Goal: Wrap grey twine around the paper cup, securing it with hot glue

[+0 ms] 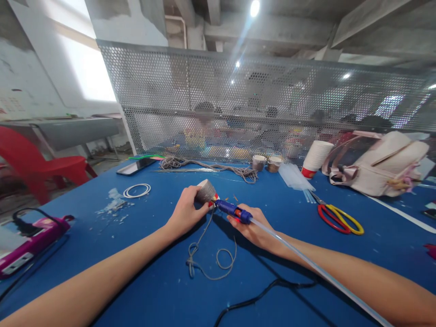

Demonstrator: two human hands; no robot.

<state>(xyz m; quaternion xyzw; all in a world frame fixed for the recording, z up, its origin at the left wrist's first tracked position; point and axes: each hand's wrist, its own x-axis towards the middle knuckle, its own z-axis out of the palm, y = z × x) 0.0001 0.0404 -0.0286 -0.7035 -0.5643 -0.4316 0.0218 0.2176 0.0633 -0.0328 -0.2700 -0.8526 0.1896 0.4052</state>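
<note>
My left hand [186,210] is closed around a paper cup [206,191] wrapped partly in grey cord, tilted on its side. Some red and white of the cup shows beside the wrapped part. In my right hand [254,227] is a blue hot glue gun [233,210], its nozzle at the cup near the cord. A long clear glue stick [306,260] sticks out of the gun's back and runs over my right forearm. From the cup a loose grey cord [200,268] trails onto the blue table in loops.
Scissors [340,220], glue sticks [296,177], stacked paper cups [316,158] and a pale backpack [384,163] lie to the right. Behind are two small cups [259,162], a cord bundle [204,166] and a phone [136,166]. A purple power strip [34,240] is left; a black cable [252,299] runs in front.
</note>
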